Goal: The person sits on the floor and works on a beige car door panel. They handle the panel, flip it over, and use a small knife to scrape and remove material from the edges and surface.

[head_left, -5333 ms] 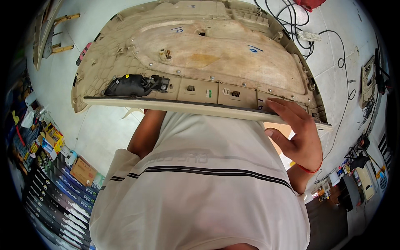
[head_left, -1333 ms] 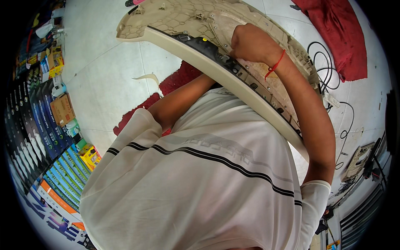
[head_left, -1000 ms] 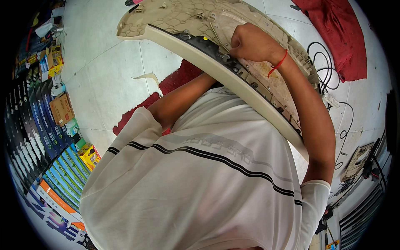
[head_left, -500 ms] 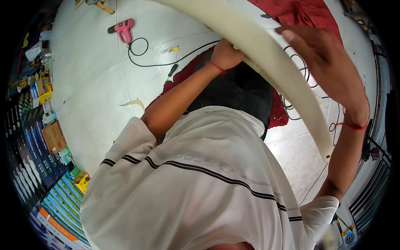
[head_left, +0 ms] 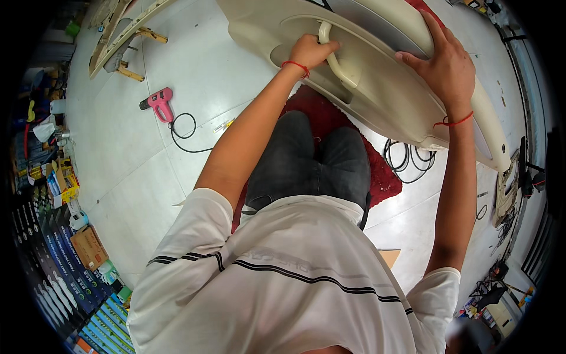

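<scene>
A large beige car door panel [head_left: 386, 88] tilts in front of my knees, its inner face showing. My left hand [head_left: 311, 52] is closed around the curved pull handle [head_left: 341, 69] on that face. Across the padded upper edge, my right hand [head_left: 448, 74] grips the panel, with the thumb on the inner side and the fingers over the top. The far end of the panel runs out of the picture at the top, so its outer face stays hidden.
A pink heat gun [head_left: 160, 106] with a black cord lies on the tiled floor at left. Another beige panel [head_left: 112, 50] rests on a wooden-legged stand behind it. Coiled black cable [head_left: 407, 160] lies beside the red mat [head_left: 383, 177] under my knees. Boxes [head_left: 90, 248] line the left side.
The panel has turned from nearly edge-on to showing its inner face. My left hand now holds the pull handle, and my right hand has come down onto the upper edge.
</scene>
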`<action>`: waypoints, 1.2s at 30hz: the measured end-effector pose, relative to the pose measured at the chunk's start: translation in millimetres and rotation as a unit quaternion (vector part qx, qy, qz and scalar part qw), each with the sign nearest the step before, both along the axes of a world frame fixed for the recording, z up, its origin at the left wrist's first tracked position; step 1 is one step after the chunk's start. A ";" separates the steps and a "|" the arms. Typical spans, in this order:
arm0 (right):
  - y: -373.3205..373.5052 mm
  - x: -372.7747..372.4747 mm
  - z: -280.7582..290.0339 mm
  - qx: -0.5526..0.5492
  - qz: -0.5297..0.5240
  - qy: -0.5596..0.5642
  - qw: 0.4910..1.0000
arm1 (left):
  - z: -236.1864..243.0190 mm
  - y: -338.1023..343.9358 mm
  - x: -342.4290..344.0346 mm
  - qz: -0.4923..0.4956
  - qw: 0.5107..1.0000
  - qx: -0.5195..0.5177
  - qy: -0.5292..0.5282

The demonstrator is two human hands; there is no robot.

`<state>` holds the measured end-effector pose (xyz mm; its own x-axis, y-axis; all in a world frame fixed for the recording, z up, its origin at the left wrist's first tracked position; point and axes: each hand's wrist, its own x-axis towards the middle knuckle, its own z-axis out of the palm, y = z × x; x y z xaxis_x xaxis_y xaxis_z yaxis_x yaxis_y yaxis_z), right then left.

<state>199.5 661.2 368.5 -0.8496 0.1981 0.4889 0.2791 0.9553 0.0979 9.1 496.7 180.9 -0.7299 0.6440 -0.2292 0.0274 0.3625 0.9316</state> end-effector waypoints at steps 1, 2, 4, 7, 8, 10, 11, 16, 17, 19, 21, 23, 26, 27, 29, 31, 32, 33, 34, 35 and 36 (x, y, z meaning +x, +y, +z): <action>0.2 -2.6 0.9 -0.006 -0.001 -0.005 1.000 | -10.8 1.4 -2.9 0.003 1.000 0.023 0.012; -0.5 -1.0 3.4 -0.010 -0.013 -0.016 1.000 | -15.5 3.6 2.1 0.000 0.999 0.053 0.002; -8.2 -3.4 12.8 -0.064 -0.056 -0.054 0.995 | -19.9 -5.4 19.0 0.006 0.994 0.109 -0.016; -15.9 -10.6 25.5 -0.140 -0.117 -0.100 0.978 | -31.5 -12.1 39.7 0.073 0.982 0.176 0.008; -11.1 -9.4 22.1 -0.123 -0.114 -0.097 0.981 | -31.1 -12.1 47.0 0.101 0.977 0.187 0.027; -6.9 -7.6 14.3 -0.070 -0.082 -0.071 0.992 | -26.6 -2.2 47.2 0.142 0.962 0.230 0.046; -4.4 -3.6 7.1 -0.032 -0.061 -0.052 0.996 | -7.7 7.0 48.0 0.145 0.963 0.222 0.046; -23.4 -23.3 -3.9 0.076 -0.074 -0.022 0.994 | 18.4 41.1 21.5 0.186 0.967 0.159 0.072; -18.6 -29.1 -7.1 0.091 -0.073 -0.022 0.993 | 14.6 45.2 18.4 0.187 0.969 0.150 0.058; -16.6 -32.0 -7.2 0.100 -0.077 -0.018 0.992 | 7.2 53.0 13.3 0.187 0.973 0.133 0.030; -23.8 -36.1 -7.6 0.079 -0.086 -0.016 0.993 | 3.3 54.6 11.5 0.185 0.972 0.139 0.034; -24.7 -36.4 -11.3 0.087 -0.085 -0.003 0.993 | 2.2 56.3 11.3 0.186 0.972 0.140 0.034; -23.6 -36.5 -12.1 0.081 -0.076 0.010 0.994 | 2.9 57.5 12.7 0.191 0.971 0.134 0.042; -22.7 -36.8 -13.2 0.075 -0.072 0.014 0.994 | 2.7 57.1 13.0 0.191 0.971 0.133 0.056; -12.0 -38.2 -17.5 0.082 -0.053 0.016 0.995 | 5.5 57.2 13.7 0.191 0.967 0.139 0.097; -6.6 -40.4 -20.3 0.078 -0.054 0.014 0.995 | 11.6 57.0 11.8 0.189 0.958 0.155 0.150; -15.9 -46.7 -17.7 0.066 -0.060 0.012 0.996 | 13.1 53.2 10.5 0.190 0.955 0.189 0.125; -20.3 -43.9 -15.8 0.056 -0.072 0.005 0.996 | 13.3 51.1 12.2 0.187 0.952 0.225 0.094; -14.6 -40.4 -21.8 0.078 -0.053 -0.002 0.995 | 12.8 47.6 13.8 0.183 0.946 0.259 0.062; -3.6 -36.7 -26.8 0.106 -0.038 -0.010 0.994 | 9.8 47.5 13.8 0.178 0.962 0.201 0.058; 2.0 -34.1 -26.0 0.135 -0.017 -0.012 0.991 | 6.0 47.2 6.2 0.176 0.972 0.143 0.061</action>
